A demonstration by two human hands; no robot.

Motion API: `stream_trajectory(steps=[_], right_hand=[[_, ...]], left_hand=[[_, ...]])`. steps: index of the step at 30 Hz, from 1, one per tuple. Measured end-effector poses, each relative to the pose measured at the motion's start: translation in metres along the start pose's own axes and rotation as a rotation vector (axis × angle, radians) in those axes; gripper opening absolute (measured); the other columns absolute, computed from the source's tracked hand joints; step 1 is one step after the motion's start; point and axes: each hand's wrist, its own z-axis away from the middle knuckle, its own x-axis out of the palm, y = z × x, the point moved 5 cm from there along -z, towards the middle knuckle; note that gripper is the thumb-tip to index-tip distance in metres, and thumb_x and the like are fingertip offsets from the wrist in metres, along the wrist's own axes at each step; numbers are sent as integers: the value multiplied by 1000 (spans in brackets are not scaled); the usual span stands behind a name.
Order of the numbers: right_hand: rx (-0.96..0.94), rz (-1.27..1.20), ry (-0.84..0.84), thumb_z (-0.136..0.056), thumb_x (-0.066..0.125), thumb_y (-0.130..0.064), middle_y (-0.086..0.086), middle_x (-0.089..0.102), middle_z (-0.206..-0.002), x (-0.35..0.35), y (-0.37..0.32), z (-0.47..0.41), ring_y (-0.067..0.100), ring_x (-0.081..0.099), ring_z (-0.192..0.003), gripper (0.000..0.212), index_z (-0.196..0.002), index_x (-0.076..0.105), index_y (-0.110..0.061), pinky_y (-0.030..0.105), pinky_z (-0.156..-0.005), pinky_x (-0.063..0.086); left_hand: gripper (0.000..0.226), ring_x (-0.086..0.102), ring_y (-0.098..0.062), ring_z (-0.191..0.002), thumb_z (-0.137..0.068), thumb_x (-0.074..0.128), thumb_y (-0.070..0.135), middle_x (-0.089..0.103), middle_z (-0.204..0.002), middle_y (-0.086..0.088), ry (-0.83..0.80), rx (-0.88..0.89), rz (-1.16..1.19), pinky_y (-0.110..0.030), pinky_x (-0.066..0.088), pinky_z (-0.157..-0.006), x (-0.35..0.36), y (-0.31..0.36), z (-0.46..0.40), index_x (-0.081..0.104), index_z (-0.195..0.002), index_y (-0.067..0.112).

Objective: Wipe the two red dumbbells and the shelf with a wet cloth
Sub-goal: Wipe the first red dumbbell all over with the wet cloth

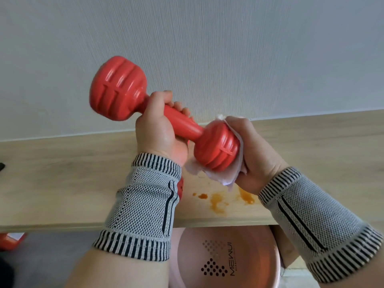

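My left hand (161,129) grips the handle of a red dumbbell (118,88), holding it tilted above the wooden shelf (62,179). Its upper head points up and left; its lower head (218,147) sits in a white wet cloth (218,175). My right hand (255,154) holds that cloth wrapped against the lower head. A sliver of a second red dumbbell (180,189) shows on the shelf behind my left wrist, mostly hidden. Orange stains (218,201) mark the shelf below my hands.
A pink basin (268,260) with a printed logo stands under the shelf's front edge. A red object (11,240) lies on the floor at lower left. A dark item (1,166) pokes in at the left edge. A grey wall (228,48) backs the shelf.
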Motion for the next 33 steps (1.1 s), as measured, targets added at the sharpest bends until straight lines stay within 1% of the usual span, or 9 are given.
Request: stream_trajectory(steps=[5,8,11,16,19,21,24,28,33], right_hand=[[-513,418,72,-76,58,-22,25,66,-75,-3,-31,8,38,62,-58,36,-93,59,10,50,-48,53],[-517,512,89,-76,67,-19,26,66,-80,4,-29,12,42,65,-65,43,-109,54,5,52,-41,52],[-474,447,116,-83,63,-3,28,66,-69,13,-29,17,52,60,-63,12,-87,60,7,61,-48,47],[-85,79,161,-84,68,-26,7,68,-70,-6,-19,0,22,66,-62,18,-85,68,-8,40,-59,57],[-19,-138,109,-82,68,-37,10,66,-84,-7,-9,-7,31,65,-80,26,-88,66,-12,55,-83,53],[-43,-167,153,-79,67,-49,18,66,-98,-6,-5,-7,44,64,-94,46,-100,66,-8,46,-67,56],[-229,115,265,-90,45,-60,27,65,-81,-2,-8,6,31,66,-74,71,-95,63,9,28,-54,51],[-855,597,165,-99,29,-42,0,52,-72,23,-24,26,11,52,-69,47,-77,54,-9,22,-71,43],[-912,710,180,-93,37,-47,4,55,-68,25,-29,24,17,54,-73,55,-70,52,1,36,-75,47]], left_hand=[[13,63,-14,-75,-93,62,21,61,-84,0,107,-236,5,-33,55,-71,-8,-9,-12,59,-102,12],[11,56,-12,-64,-92,64,21,55,-72,2,195,-205,121,-32,52,-86,-14,-13,-12,56,-88,14],[24,49,-9,-45,-89,68,26,49,-57,6,235,-127,126,-25,50,-63,-16,-11,-10,51,-75,18],[30,44,-9,-42,-88,64,22,45,-50,9,227,-82,119,-23,42,-52,-11,-13,3,44,-66,22],[30,42,-8,-41,-89,58,19,41,-51,11,210,-113,235,-22,41,-53,-8,-14,5,41,-65,22],[30,41,-8,-40,-89,56,18,40,-51,11,221,-139,357,-21,43,-55,-10,-13,2,40,-64,22],[33,42,-8,-39,-89,53,18,39,-49,11,253,-184,506,-22,46,-62,-13,-10,-1,38,-60,21],[42,43,-10,-31,-90,51,17,39,-42,9,275,-260,615,-20,49,-51,-16,-7,2,36,-51,20],[44,45,-7,-35,-89,52,14,41,-45,12,205,-326,747,-23,54,-68,-17,-12,3,37,-47,18]])
